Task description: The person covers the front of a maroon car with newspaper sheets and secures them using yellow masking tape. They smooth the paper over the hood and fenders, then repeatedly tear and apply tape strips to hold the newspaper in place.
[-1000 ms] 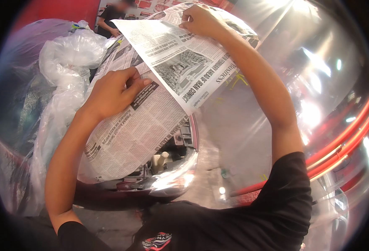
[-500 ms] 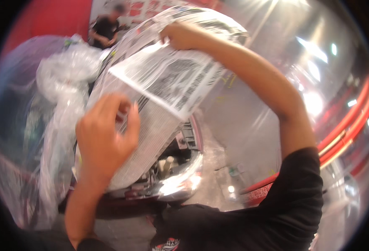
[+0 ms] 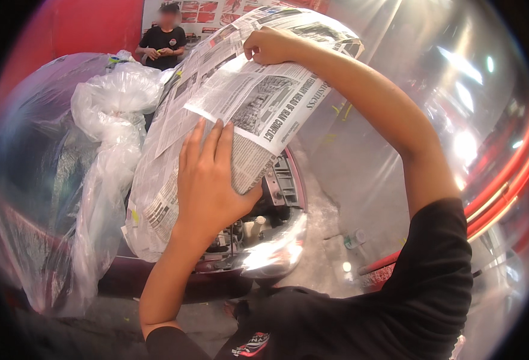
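Note:
Layered newspaper (image 3: 162,150) covers a curved car panel in front of me. A brighter newspaper sheet (image 3: 231,90) lies over it, its near edge running slantwise across the layers. My left hand (image 3: 207,171) is spread, palm down, its fingertips at that near edge and its thumb out to the right. At the sheet's far edge, my right hand (image 3: 269,47) is closed with the fingers curled down on the paper; its thumb is hidden. Right of my left hand, an uncovered gap shows dark car parts (image 3: 258,225) and a shiny lamp area (image 3: 276,249).
Bunched clear plastic film (image 3: 111,138) drapes the car at left. Across the car stands another person (image 3: 165,45) in a black shirt, hands together at the waist. Red hoses or bars (image 3: 504,186) curve along the right. A small container (image 3: 354,239) sits on the grey floor (image 3: 360,174).
My left hand has moved right and its fingers have spread onto the newspaper. The bright sheet's near edge lies flatter. My right hand stays at the far edge. The view has shifted slightly.

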Available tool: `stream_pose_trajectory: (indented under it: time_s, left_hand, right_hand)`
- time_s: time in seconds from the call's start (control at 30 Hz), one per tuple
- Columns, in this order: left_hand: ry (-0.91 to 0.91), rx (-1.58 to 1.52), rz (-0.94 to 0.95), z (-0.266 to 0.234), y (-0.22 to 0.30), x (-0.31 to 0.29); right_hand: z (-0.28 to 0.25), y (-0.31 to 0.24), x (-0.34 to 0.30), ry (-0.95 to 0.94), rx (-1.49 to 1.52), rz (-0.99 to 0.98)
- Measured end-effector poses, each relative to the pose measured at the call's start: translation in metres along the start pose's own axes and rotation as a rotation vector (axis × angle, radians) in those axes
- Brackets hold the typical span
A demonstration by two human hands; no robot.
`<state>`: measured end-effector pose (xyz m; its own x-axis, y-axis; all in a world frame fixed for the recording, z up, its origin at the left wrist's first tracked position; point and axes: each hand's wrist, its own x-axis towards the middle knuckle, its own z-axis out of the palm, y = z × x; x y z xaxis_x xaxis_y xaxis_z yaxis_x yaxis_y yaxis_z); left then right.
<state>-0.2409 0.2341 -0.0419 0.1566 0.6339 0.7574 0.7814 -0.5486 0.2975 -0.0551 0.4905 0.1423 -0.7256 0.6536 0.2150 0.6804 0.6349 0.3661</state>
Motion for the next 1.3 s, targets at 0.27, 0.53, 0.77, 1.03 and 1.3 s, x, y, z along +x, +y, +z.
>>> stream_pose_trajectory:
  time_s: [0.27, 0.53, 0.77, 1.03, 1.3]
  left_hand:
    - [-0.001, -0.227, -0.074, 0.005, -0.014, -0.005]
    - [0.032, -0.183, -0.065, 0.016, -0.003, -0.008]
    - [0.043, -0.181, 0.145, 0.033, -0.006, -0.008]
    - [0.029, -0.394, 0.119, 0.072, 0.038, -0.013]
    - [-0.351, -0.785, 0.450, 0.143, 0.301, -0.131]
  right_hand:
    - [-0.031, -0.050, -0.027, -0.052, 0.206, -0.295]
    - [-0.032, -0.059, -0.065, -0.276, 0.232, -0.036]
    - [-0.060, -0.140, -0.192, 0.585, 0.794, -0.069]
    - [0.144, -0.323, -0.503, 0.405, 0.907, 0.556]
    - [0.064, -0.522, -0.865, -0.006, 0.144, 1.824]
